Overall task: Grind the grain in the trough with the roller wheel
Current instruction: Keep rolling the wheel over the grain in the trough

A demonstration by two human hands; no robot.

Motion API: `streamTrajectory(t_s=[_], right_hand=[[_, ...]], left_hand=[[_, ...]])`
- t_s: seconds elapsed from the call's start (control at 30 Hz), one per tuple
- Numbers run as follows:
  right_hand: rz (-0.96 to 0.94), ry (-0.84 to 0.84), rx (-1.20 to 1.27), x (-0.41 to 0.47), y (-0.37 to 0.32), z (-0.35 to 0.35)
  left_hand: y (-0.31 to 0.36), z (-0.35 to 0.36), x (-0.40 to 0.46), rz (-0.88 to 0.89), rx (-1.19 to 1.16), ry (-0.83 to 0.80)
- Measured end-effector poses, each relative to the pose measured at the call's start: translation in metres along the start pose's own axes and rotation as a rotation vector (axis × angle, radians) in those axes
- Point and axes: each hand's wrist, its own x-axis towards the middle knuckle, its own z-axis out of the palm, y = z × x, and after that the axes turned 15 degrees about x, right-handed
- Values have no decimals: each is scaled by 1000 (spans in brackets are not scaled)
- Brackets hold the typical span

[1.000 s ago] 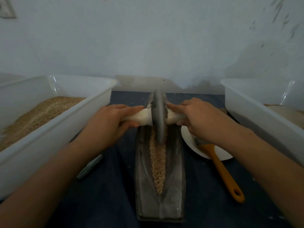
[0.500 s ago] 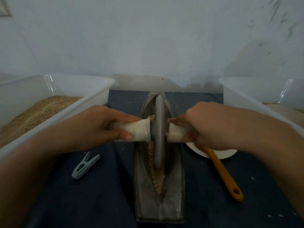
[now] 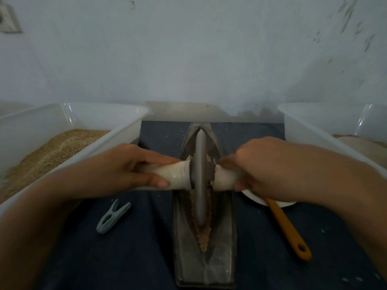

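Flanking the work area: two white plastic tubs. Left tub (image 3: 125,124) at 9 o'clock is loaded with tan grain; right tub (image 3: 303,122) at 3 o'clock shows a pale fill at its far edge, what it is I can't tell. Both sit on a dark blue cloth (image 3: 136,248) against a pale wall.

Trough (image 3: 222,237) dead centre, a long dark boat shape running 12 to 6 o'clock. Roller wheel (image 3: 200,174) stands upright on edge in the groove, mid-length, rim down in the grain (image 3: 204,239), which lies as a narrow strip along the groove bottom and tails off toward 6.

Left hand (image 3: 125,166) at 9 o'clock of the wheel, fingers and thumb wrapped round the whitish left handle (image 3: 178,174). Right hand (image 3: 270,170) at 3 o'clock, fingers curled round the right handle (image 3: 224,178), mostly hiding it.

White plate (image 3: 280,204) at 4 o'clock of the wheel, largely hidden under the right wrist. Orange tool handle (image 3: 287,229) runs from the plate out toward 5 o'clock; its head is hidden. Grey clothes peg (image 3: 113,216) on the cloth at 8 o'clock, just beside the left tub's corner. A few pale specks on the cloth near 12.
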Motion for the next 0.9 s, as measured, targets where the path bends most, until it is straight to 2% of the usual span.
streamTrajectory(t_s=[0.07, 0.17, 0.4, 0.5, 0.57, 0.67, 0.77, 0.9], right_hand=[[-16, -33, 28, -11, -6, -6], [-3, -10, 16, -9, -5, -3], [109, 221, 0, 33, 24, 27], [102, 279, 24, 35, 28, 33], [68, 230, -4, 32, 25, 30], [25, 100, -71, 19, 12, 18], [1, -2, -29, -1, -2, 2], [-35, -31, 37, -13, -6, -6]], left_hand=[[0, -5, -5, 24, -101, -94], [2, -5, -5, 1, -64, -85], [-3, 31, 21, -172, 419, 351], [-4, 35, 24, -145, 463, 413], [-3, 28, 21, -137, 377, 353], [2, 9, 8, -67, 158, 144], [7, -6, -5, 20, -30, -43], [7, -10, -9, 7, -85, -154]])
